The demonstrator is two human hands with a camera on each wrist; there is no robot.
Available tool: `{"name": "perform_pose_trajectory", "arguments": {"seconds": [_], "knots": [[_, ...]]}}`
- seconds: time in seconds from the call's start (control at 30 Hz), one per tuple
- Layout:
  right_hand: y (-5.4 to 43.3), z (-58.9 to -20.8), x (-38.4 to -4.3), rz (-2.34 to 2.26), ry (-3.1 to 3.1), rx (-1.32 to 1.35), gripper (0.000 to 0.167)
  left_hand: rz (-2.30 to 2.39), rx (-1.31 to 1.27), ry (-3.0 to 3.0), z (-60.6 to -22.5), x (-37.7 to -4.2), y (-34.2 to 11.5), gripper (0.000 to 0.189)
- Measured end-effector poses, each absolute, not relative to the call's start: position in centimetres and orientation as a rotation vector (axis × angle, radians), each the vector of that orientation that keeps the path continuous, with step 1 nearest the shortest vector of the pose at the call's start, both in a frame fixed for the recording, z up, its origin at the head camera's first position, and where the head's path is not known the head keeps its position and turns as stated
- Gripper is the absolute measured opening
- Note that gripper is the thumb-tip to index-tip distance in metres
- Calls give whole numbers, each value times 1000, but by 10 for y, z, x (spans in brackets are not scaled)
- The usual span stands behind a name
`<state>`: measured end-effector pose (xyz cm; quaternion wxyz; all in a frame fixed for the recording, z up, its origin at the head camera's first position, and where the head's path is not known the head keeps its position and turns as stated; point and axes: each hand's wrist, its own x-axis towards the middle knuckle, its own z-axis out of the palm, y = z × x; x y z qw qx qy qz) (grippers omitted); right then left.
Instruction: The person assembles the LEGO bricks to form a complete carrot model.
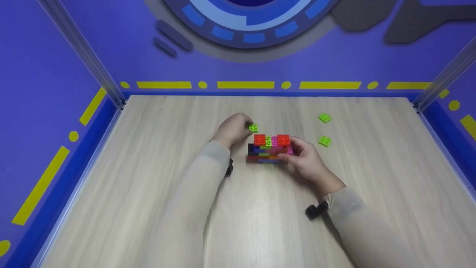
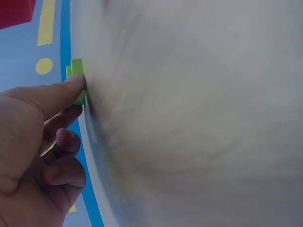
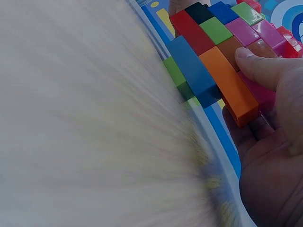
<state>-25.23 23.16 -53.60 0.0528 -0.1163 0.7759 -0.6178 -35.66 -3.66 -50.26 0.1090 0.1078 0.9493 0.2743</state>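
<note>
A built stack of coloured toy bricks (image 1: 264, 150) stands near the middle of the table, with red, lime green and pink bricks along its top. My right hand (image 1: 306, 158) grips the stack's right end, thumb on the near side. In the right wrist view that thumb lies against brown and orange bricks (image 3: 232, 85). Just behind the stack's left end, my left hand (image 1: 234, 128) pinches a lime green brick (image 1: 253, 128) between thumb and fingers. The left wrist view shows this green brick (image 2: 77, 71) edge-on at the thumb tip, close to the tabletop.
Two more lime green bricks, one farther back (image 1: 324, 118) and one nearer (image 1: 324, 141), lie apart on the wooden table (image 1: 167, 123) to the right of the stack. Blue panels with yellow marks (image 1: 245, 85) wall the table's back and sides.
</note>
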Motion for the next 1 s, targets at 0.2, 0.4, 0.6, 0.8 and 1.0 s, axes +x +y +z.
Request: {"name": "perform_pose_trajectory", "arguments": {"seconds": [0.2,0.4,0.6,0.8,1.0], "knots": [[232,-539,-251,-1842,2391,-347,65,929,299,2773,-505,-355,-43,37],[232,-537,-251,-1831,2389,-347,65,1146,251,2706,-504,-353,-53,40],[232,-533,-251,-1814,2410,-341,66,1353,288,2713,-498,-343,-63,35],[232,-534,-252,-1815,2418,-366,64,1593,356,2674,-495,-326,-64,34],[232,-536,-250,-1815,2415,-371,66,1737,432,2610,-492,-312,-58,34]]}}
